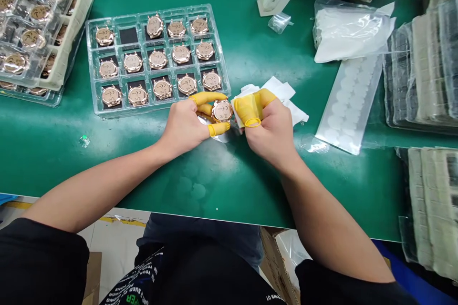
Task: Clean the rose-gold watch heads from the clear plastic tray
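Head view, CE-marked watch case, between hands

Yellow rubber finger cots cover several fingertips on the left hand and the right hand, and the one on the right thumb ends in a thin rolled rim. The hands themselves wear no gloves. A black short-sleeved T-shirt fills the bottom of the view, its left sleeve at eight o'clock and its right sleeve at five o'clock. White printed lettering runs across the shirt at about seven o'clock, and dark blue trousers show at six o'clock.
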The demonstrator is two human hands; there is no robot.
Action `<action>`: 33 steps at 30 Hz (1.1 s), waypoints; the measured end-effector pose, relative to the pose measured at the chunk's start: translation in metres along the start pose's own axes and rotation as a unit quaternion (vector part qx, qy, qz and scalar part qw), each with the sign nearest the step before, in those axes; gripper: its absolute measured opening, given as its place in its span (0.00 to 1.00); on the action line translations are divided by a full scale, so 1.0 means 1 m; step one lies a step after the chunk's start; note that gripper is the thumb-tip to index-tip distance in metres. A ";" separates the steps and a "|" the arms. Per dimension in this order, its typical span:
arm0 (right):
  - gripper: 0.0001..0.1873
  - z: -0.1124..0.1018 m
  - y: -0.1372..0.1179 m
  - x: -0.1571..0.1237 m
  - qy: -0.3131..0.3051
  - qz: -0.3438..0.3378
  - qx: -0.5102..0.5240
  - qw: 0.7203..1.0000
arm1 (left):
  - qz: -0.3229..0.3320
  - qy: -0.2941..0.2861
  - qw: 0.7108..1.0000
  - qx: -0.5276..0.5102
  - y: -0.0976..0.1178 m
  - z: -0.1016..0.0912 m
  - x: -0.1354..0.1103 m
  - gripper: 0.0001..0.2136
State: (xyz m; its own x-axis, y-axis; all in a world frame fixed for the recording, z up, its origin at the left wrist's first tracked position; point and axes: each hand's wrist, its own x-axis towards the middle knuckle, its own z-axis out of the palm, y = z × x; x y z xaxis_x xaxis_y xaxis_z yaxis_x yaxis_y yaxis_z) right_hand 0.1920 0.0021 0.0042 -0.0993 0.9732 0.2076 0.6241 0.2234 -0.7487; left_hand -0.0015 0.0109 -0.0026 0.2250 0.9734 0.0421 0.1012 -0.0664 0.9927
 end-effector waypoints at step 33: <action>0.16 -0.070 -0.013 0.015 -0.089 0.099 0.186 0.974 | -0.011 0.030 0.999 0.010 0.000 0.000 0.000 0.26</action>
State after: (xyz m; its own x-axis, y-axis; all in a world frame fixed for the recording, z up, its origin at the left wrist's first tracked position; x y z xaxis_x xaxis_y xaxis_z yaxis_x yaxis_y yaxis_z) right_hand 0.2363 0.0097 0.0610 -0.1583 0.9860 -0.0516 0.3242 0.0025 -0.9460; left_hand -0.0013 0.0114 -0.0021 0.1641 0.9860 0.0281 0.1248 -0.0490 0.9910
